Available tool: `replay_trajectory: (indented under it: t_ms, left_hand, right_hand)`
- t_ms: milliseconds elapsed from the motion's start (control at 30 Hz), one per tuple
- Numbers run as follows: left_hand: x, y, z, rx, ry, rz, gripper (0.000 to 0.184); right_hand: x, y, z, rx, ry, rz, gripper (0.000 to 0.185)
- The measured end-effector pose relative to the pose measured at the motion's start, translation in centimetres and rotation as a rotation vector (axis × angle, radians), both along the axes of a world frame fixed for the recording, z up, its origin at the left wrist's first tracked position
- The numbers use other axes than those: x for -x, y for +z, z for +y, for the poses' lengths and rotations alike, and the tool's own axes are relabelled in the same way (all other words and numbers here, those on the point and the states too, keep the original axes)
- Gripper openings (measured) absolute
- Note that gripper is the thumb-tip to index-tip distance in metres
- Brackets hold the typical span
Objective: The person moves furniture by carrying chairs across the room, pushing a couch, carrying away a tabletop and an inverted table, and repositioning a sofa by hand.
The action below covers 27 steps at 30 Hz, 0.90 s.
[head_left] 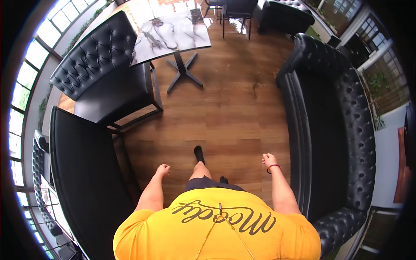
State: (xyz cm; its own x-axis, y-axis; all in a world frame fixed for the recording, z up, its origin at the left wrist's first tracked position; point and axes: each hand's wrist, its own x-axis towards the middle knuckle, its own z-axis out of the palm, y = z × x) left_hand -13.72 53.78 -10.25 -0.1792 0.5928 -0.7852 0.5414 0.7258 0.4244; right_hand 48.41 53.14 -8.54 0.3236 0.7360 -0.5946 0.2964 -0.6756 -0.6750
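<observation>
My left hand [163,170] hangs in the air over the floor, its fingers loosely curled with nothing visible in them. Nearest to it is the black bench back [86,160] on the left. My right hand [268,160] is also raised in front of me, curled into a loose fist, with a dark band round the wrist. It is beside the long black sofa [320,130] but apart from it. No object shows in either hand. Below are my legs and a foot in a black sock [198,154], set forward on the wooden floor [225,112].
Ahead on the left, a tufted black bench [112,93] adjoins a marble-patterned table [173,32] on a cross-shaped base [184,71]. A black chair [237,13] and another sofa [284,17] are farther off. Tall windows [26,82] line the left side.
</observation>
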Motion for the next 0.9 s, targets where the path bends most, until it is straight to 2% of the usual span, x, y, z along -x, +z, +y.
replay_trajectory:
  t_ms: [100, 167, 200, 233, 267, 333, 400, 467, 567, 700, 767, 833, 900]
  left_hand:
    - [3.2, -1.0, 6.7, 0.060, 0.187, 0.037, 0.025]
    - [4.5, -1.5, 13.0, 0.003, 0.229, 0.025, 0.023]
    - [4.4, -1.3, 17.1, -0.074, 0.373, -0.021, 0.026]
    - [4.8, -1.1, 21.1, -0.151, 0.516, -0.069, 0.028]
    - [5.4, -3.1, 24.7, -0.238, 0.570, -0.165, 0.034]
    - [4.3, -3.8, 33.8, -0.343, 0.693, -0.283, 0.038]
    - [2.2, -3.9, 42.9, -0.438, 0.794, -0.439, 0.046]
    - [-0.7, -2.1, 51.2, -0.518, 0.828, -0.542, 0.056]
    - [-3.6, -3.2, 60.7, -0.526, 0.922, -0.685, 0.067]
    - [-7.9, -2.8, 68.1, -0.543, 1.073, -0.919, 0.069]
    - [-9.5, -3.1, 70.3, -0.573, 1.183, -0.955, 0.058]
    - [-10.5, -5.3, 72.3, -0.798, 1.277, -0.848, 0.047]
    - [-9.4, -5.2, 72.3, -0.801, 1.294, -0.875, 0.039]
  right_hand:
    - [2.7, -2.0, 6.5, -0.114, 0.048, 0.066, 0.022]
    - [5.8, -1.4, 9.1, -0.131, 0.052, 0.155, 0.016]
    - [7.1, -2.3, 9.3, -0.138, 0.100, 0.151, 0.016]
    - [8.4, -3.1, 9.2, -0.087, 0.145, 0.169, 0.016]
    - [9.2, -4.6, 8.1, -0.038, 0.198, 0.147, 0.017]
    - [11.3, -2.5, 7.5, 0.144, 0.301, 0.112, 0.025]
    - [11.5, -2.9, 7.2, 0.273, 0.394, 0.112, 0.027]
    - [11.8, -1.3, 8.4, 0.336, 0.191, 0.135, 0.025]
    - [11.2, -0.2, 8.9, 0.293, -0.066, 0.107, 0.022]
    - [10.0, -0.6, 8.7, 0.276, -0.196, 0.124, 0.020]
    - [10.1, -0.2, 9.0, 0.296, -0.215, 0.127, 0.019]
    - [11.1, 0.3, 8.8, 0.325, -0.241, 0.138, 0.018]
    - [13.0, -0.2, 7.1, 0.339, -0.205, 0.188, 0.019]
